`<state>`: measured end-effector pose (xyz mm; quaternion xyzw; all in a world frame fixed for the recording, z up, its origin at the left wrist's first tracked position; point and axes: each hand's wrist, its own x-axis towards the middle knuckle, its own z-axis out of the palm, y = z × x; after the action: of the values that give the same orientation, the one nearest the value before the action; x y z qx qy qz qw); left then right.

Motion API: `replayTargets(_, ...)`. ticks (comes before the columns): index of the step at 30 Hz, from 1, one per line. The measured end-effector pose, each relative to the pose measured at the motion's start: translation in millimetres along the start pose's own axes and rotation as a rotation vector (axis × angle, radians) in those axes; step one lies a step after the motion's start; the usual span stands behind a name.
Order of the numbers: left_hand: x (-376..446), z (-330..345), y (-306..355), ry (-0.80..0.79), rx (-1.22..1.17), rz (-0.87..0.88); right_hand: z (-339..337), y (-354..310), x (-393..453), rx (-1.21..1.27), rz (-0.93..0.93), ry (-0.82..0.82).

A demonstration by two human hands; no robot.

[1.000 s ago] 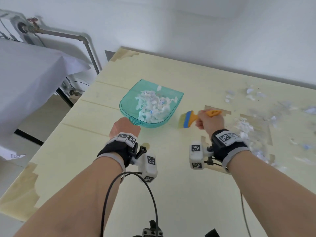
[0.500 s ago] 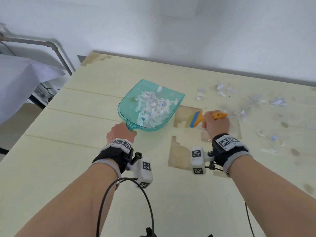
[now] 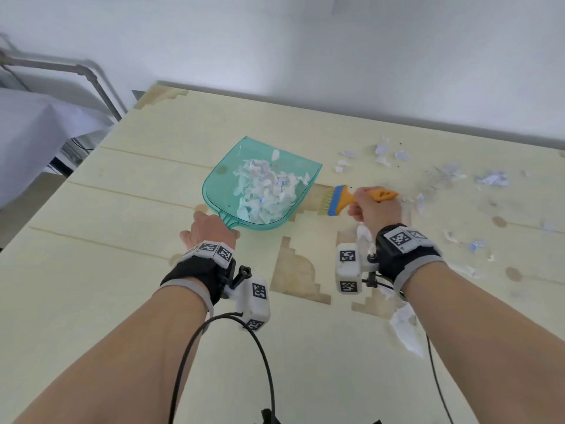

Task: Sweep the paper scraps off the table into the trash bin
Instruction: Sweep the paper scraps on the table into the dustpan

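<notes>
Teal dustpan (image 3: 263, 185) lies flat on the table (image 3: 91, 270), mouth facing right so scraps can be brushed straight in; it already holds a heap of scraps (image 3: 266, 191). Left hand (image 3: 211, 231) grips the pan's handle at the near end, fingers curled under and mostly hidden, likely to steady it against the brush's push. Right hand (image 3: 374, 208) holds the orange brush (image 3: 351, 198), fingers wrapped round the handle, bristles pointing left just beside the pan's open edge. Loose scraps (image 3: 489, 180) lie scattered to the right, well apart from the pan, plus a few near the right wrist. No bin in view. Roughly half collected, I'd judge; more sweeps needed.
</notes>
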<state>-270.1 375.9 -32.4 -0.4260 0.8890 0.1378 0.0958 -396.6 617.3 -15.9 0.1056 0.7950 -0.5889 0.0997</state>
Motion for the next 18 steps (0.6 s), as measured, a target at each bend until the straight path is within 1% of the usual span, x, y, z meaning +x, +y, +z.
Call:
replayTargets(1, -1.5, -0.2, 1.1, -0.003, -0.012, -0.004, 2.8, 3.8, 1.4, -0.021, 0.017, -0.078)
replayTargets(2, -2.9, -0.3, 2.0, -0.008, -0.031, -0.005, 2.6, 7.7, 4.7, -0.088, 0.031, -0.111)
replayTargets(3, -4.5, -0.1, 2.7, -0.015, -0.058, -0.001, -0.9, 9.8, 9.0, -0.172, 0.044, -0.101)
replayTargets(5, -6.9, 1.0, 4.6, -0.029, -0.109, 0.012, -15.2, 10.4, 19.2, -0.327, 0.068, 0.005)
replayTargets(7, -10.3, 3.4, 7.1, -0.033, -0.145, 0.007, -31.5, 7.2, 26.6, -0.427, 0.074, 0.167)
replayTargets(8, -12.2, 4.2, 9.3, -0.030, -0.158, 0.000, -36.5, 4.8, 27.8, -0.399, 0.054, 0.230)
replayTargets(9, -14.0, 5.0, 10.8, -0.029, -0.165, -0.003, -38.0, 2.7, 26.5, -0.296, 0.037, 0.243)
replayTargets(10, -14.8, 5.9, 12.6, -0.029, -0.167, 0.000, -36.7, 0.7, 23.4, -0.164, 0.031, 0.195)
replayTargets(11, -15.0, 7.1, 14.3, -0.031, -0.167, 0.006, -33.0, -0.7, 18.7, -0.065, 0.042, 0.098)
replayTargets(12, -14.8, 7.7, 15.8, -0.034, -0.165, 0.011, -27.6, -0.4, 13.5, -0.020, 0.063, -0.032)
replayTargets(13, -14.7, 8.1, 16.8, -0.036, -0.161, 0.014, -22.3, 1.6, 9.1, -0.029, 0.084, -0.153)
replayTargets(14, -13.8, 8.2, 18.1, -0.035, -0.156, 0.014, -18.9, 5.3, 6.4, -0.069, 0.100, -0.225)
replayTargets(15, -13.3, 8.2, 18.5, -0.031, -0.153, 0.006, -17.6, 8.9, 5.9, -0.122, 0.119, -0.232)
replayTargets(16, -12.0, 7.6, 18.4, -0.025, -0.152, -0.004, -19.4, 10.3, 6.7, -0.177, 0.137, -0.186)
replayTargets(18, -10.3, 6.0, 16.7, -0.011, -0.168, -0.029, -32.4, 11.4, 11.7, -0.309, 0.139, -0.042)
